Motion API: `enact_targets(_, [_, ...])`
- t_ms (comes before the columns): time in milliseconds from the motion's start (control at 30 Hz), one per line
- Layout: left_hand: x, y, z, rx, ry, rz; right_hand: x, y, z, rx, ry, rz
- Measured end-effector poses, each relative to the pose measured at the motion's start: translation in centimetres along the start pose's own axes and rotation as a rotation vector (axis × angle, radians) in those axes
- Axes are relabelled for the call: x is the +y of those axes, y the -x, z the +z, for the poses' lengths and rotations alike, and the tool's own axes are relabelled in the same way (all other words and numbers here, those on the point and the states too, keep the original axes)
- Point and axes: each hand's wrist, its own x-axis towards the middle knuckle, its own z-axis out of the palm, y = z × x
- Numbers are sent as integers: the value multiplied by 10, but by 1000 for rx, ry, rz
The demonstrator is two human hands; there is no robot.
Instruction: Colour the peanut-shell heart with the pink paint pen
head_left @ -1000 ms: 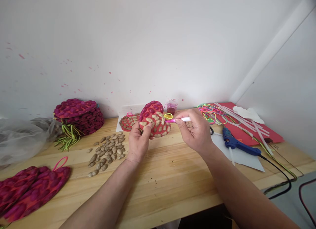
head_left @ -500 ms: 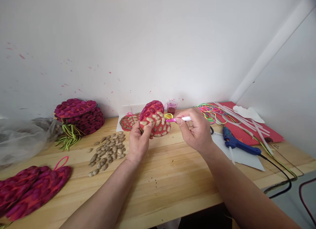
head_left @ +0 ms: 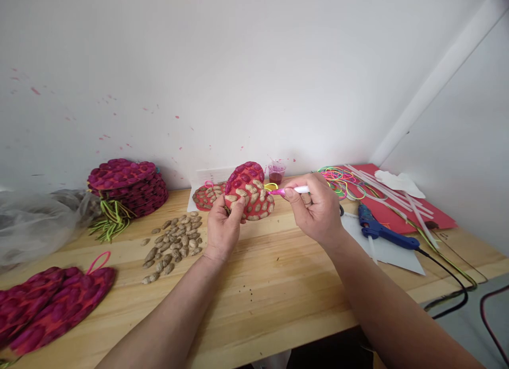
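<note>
My left hand [head_left: 222,228] is closed on the lower edge of a red heart-shaped piece [head_left: 249,191] covered with peanut shells, holding it upright over the wooden table [head_left: 258,284]. Its upper shells are painted magenta and its lower ones are bare tan. My right hand [head_left: 316,212] pinches a white-handled paintbrush [head_left: 292,191], whose pink tip rests at the heart's right edge next to a yellow loop [head_left: 271,186].
Loose peanut shells [head_left: 175,244] lie left of my hands. A stack of painted hearts [head_left: 127,186] stands at the back left, with more hearts [head_left: 47,305] at the front left. A paint cup [head_left: 276,173], an unpainted heart [head_left: 207,195], coloured cords [head_left: 338,181] and a blue glue gun [head_left: 382,232] are nearby.
The heart and brush have shifted only slightly; the brush tip stays at the heart's right edge. Nothing else moved.
</note>
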Motion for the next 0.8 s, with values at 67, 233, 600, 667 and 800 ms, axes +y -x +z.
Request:
enact_targets(67, [0,0,0,-3,-2,6,0,0,0,-4,6,0])
enact_targets(233, [2,1,0,-7,-1,4,1,1,0,-29,-22,-9])
enact_targets(600, [-1,-2,-3,6,-34,-6,2,-1,-1,-161,-53,-71])
enact_targets(667, [-3,-3,-5,9,-39,-11,1,-2,-2,-188,-60,-83])
enact_targets(800, [-5,-5,-8,16,-85,-6,0,-3,-4,-226,-70,-110])
